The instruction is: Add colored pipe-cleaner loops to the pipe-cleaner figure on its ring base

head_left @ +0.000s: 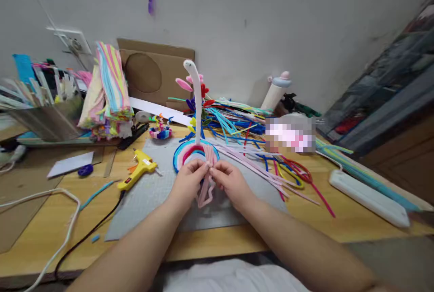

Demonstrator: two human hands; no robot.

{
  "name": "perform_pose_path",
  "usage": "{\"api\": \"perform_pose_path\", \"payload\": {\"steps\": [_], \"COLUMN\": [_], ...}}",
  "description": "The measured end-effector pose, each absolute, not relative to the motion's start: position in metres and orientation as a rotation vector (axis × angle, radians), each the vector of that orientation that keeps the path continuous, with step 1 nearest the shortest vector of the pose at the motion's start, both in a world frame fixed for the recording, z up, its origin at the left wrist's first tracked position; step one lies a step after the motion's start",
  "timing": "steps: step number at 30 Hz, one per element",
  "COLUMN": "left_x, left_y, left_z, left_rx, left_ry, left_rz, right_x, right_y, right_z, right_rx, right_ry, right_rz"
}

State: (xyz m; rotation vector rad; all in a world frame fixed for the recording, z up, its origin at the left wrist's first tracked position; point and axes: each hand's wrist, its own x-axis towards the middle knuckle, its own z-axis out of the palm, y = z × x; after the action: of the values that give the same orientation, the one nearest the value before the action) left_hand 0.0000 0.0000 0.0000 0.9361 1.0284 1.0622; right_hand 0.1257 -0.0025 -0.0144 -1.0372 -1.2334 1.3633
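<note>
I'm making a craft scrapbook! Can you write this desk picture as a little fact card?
Left hand: pinching pale pink fuzzy stems
Right hand: pinching the same stems
Beyond the hands: round blue, white and pink fuzzy coil; tall white fuzzy stalk
Under the hands: grey mat
Left side: yellow plastic glue gun
Right side: long white power strip
Against the wall: brown cardboard sheet

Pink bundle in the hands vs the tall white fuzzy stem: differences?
Color: the pink bundle is pale pink; the white stem is white.
Build: the bundle shows several thin strands; the stem reads as one thicker piece.
Pose: the bundle is pinched between the left hand and right hand; the stem stands nearly upright, tip bent over.
Shared: both look fuzzy.
</note>
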Motion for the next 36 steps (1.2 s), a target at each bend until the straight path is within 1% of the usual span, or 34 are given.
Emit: {"api": "perform_pose_path", "payload": {"steps": [6,11,13,15,17,18,20,25,30,33,36], "left_x": [0.002,0.001,-0.001,-0.005,-0.009,-0.01,-0.013,-0.013,-0.013,-0.014,-0.016], "left_y": [0.003,0.002,0.001,0.0,-0.001,-0.001,-0.001,-0.006,-0.009,-0.007,-0.007], "left_z": [0.0,0.0,0.002,0.005,0.008,0.01,0.012,0.011,0.008,0.009,0.016], "left_rx": [1.005,1.152,1.315,1.647,2.057,2.241,2.507,2.83,2.965,2.911,2.786], "left_ry": [1.039,1.135,1.194,1.232,1.239,1.237,1.257,1.36,1.322,1.377,1.503], "left_rz": [1.127,1.08,1.034,0.988,0.948,0.921,0.855,0.664,0.563,0.637,0.832], "right_x": [0.127,0.133,0.14,0.148,0.155,0.157,0.16,0.159,0.159,0.157,0.154], "right_y": [0.0,-0.001,-0.003,-0.005,-0.009,-0.01,-0.012,-0.01,-0.005,0.001,0.007], "right_z": [-0.016,-0.016,-0.012,-0.005,0.005,0.01,0.018,0.017,0.003,-0.007,-0.016], "right_rx": [-1.051,-1.028,-1.041,-1.067,-1.077,-1.095,-1.129,-1.163,-1.15,-1.131,-1.16], "right_ry": [-1.23,-1.374,-1.427,-1.487,-1.669,-1.796,-2.053,-2.451,-2.52,-2.373,-2.002], "right_rz": [1.343,1.31,1.069,0.636,0.239,0.125,0.04,0.101,0.274,0.587,1.044]}}
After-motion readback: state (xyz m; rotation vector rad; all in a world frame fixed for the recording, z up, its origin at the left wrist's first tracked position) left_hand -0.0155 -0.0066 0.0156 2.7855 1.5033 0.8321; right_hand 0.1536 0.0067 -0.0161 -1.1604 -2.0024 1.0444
